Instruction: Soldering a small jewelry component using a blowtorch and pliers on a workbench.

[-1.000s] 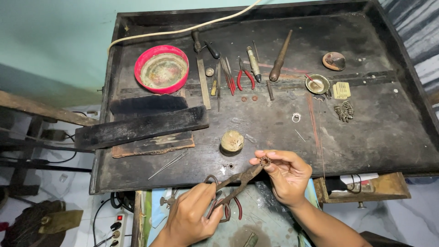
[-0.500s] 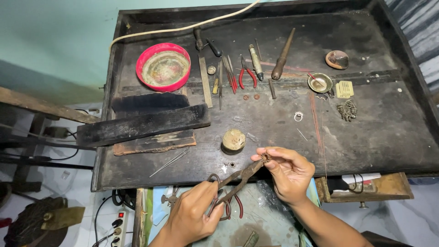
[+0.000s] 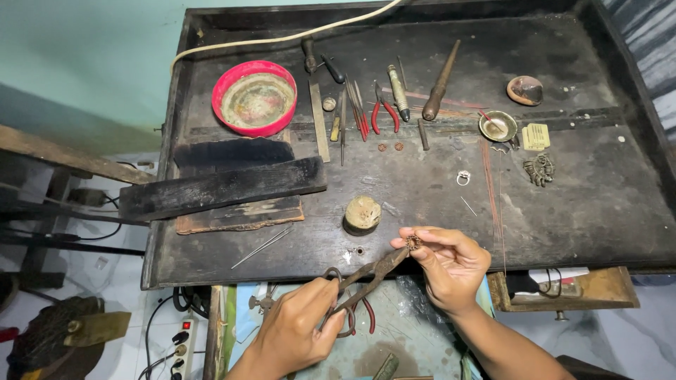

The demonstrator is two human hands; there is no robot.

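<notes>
Currently held at the front edge of a dark workbench (image 3: 598, 211): small round ornament (image 3: 413, 243), brownish metal, ring-like with a rough, beaded-looking rim; finer detail too small to tell. Pinched between thumb and fingertips of right hand (image 3: 451, 271), fingers curled closed around it. Gripped at the same spot by the nose of rusty iron pliers (image 3: 366, 278), long, slim, dull brown, surface pitted. Pliers handles enclosed by left hand (image 3: 299, 331), fingers clenched round both handles, one looped handle end showing above the knuckles. Red-handled tool partly visible just beneath the left hand.

Bench top: black, scuffed, matte, raised lip along the edges. Near the ornament, just behind it: squat round wooden block (image 3: 363, 213), pale top, dark sides. Left of that: long charred-looking wooden bar (image 3: 222, 186), flat, rough grain; thinner worn slab below it. Thin wire needles lying loose beside the slab.

Back row: red plastic bowl (image 3: 255, 97), shallow, stained tan inside; flat metal file; red-handled cutters (image 3: 384, 112); wooden-handled tool (image 3: 441, 81), tapered, reddish brown. Right side: small brass dish (image 3: 497, 125), shiny; silvery ring (image 3: 462, 177) lying well apart from the hands; dark filigree cluster (image 3: 539, 169). Cream cable running across the back edge.
</notes>
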